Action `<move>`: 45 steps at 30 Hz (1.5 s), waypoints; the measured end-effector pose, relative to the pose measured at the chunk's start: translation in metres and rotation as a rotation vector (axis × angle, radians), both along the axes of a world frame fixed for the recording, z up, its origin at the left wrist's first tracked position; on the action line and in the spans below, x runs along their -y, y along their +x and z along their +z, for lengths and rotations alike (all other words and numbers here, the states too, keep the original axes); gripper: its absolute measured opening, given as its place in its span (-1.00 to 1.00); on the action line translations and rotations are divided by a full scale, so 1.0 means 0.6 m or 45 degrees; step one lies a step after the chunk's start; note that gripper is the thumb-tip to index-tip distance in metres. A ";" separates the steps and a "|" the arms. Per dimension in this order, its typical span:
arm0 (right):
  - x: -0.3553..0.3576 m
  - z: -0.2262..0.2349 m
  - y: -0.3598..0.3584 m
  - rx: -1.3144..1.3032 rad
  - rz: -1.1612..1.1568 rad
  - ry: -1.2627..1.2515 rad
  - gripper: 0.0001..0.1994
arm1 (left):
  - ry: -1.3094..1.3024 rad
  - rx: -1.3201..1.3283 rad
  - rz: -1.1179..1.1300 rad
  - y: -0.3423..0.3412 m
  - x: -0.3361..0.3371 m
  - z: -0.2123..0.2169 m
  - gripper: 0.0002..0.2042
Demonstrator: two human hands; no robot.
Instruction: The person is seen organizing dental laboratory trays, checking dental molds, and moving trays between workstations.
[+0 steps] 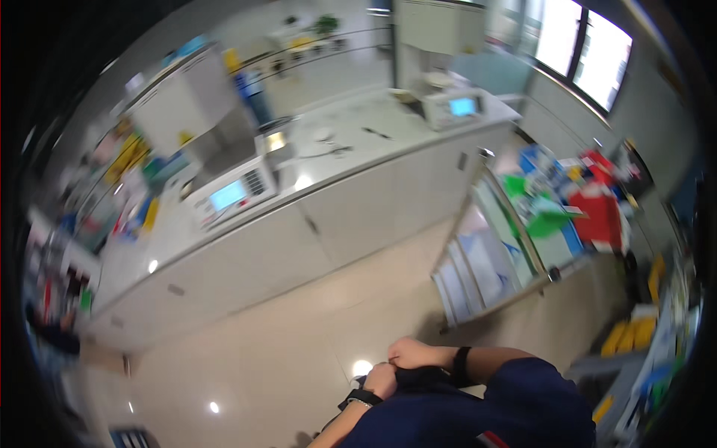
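Observation:
Close together in front of my waist are my left hand (381, 380) and my right hand (411, 352), nearly touching. Fingers of both are curled in, pinching at one spot. Whatever lies between them is too small and blurred to name. Black cloth (422, 379) hangs right under the hands, against my dark blue top (463, 418). A black band with a beaded bracelet (364, 397) circles the left wrist, and another black band (460, 366) the right one.
Ahead runs a long white counter (328, 164) bearing two white devices with lit screens, the left one (228, 196) and the right one (461, 107). A metal-framed cart (523, 224) piled with red, green and blue items stands to the right. Yellow bins (629, 336) are at far right.

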State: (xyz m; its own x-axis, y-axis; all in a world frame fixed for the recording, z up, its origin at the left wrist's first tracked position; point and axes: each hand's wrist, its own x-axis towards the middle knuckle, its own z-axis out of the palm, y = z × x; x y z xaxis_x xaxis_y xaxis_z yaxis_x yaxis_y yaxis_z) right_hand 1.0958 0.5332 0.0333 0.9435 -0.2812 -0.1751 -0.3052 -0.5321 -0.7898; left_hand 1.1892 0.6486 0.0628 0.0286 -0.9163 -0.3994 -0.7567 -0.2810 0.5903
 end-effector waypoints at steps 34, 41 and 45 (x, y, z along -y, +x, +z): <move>0.255 0.041 -0.233 -0.110 -1.056 0.525 -0.83 | 0.572 -0.543 -1.122 -0.132 0.439 -0.021 -0.71; 0.293 -0.009 -0.162 -0.075 -1.373 0.717 -0.88 | 0.416 -0.173 -1.219 -0.076 0.519 -0.038 -0.69; 0.311 -0.023 -0.089 0.017 -1.505 0.962 -0.88 | 0.374 -0.185 -1.263 -0.004 0.567 -0.015 -0.77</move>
